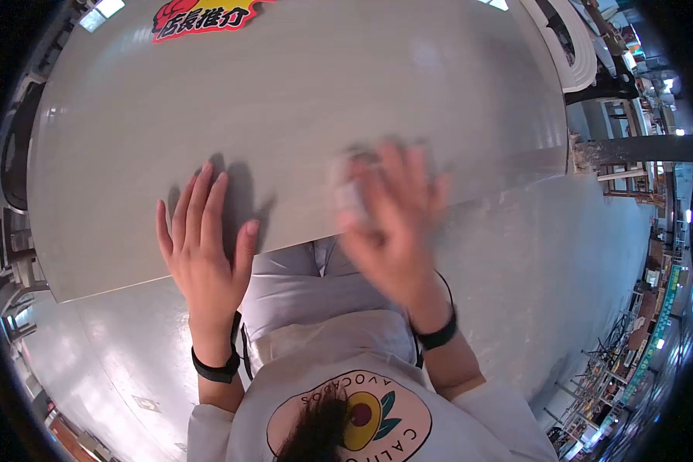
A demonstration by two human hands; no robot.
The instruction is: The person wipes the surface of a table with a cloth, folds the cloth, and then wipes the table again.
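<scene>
My left hand (205,231) lies palm down near the front edge of the grey tabletop (300,100), its fingers stretched and a little spread, with nothing in it. To its right, my right hand (396,223) is smeared by motion over the same front edge. A pale, whitish wad (351,199), perhaps a cloth or tissue, shows between its thumb and index finger and is partly hidden by the hand. The other fingers of that hand reach forward over the tabletop. Black bands are around both wrists.
A red and yellow sign (204,19) with black characters lies at the table's far left. A dark chair (15,146) stands at the left side, a white chair (574,46) at the far right. Cluttered shelving (631,346) lines the right.
</scene>
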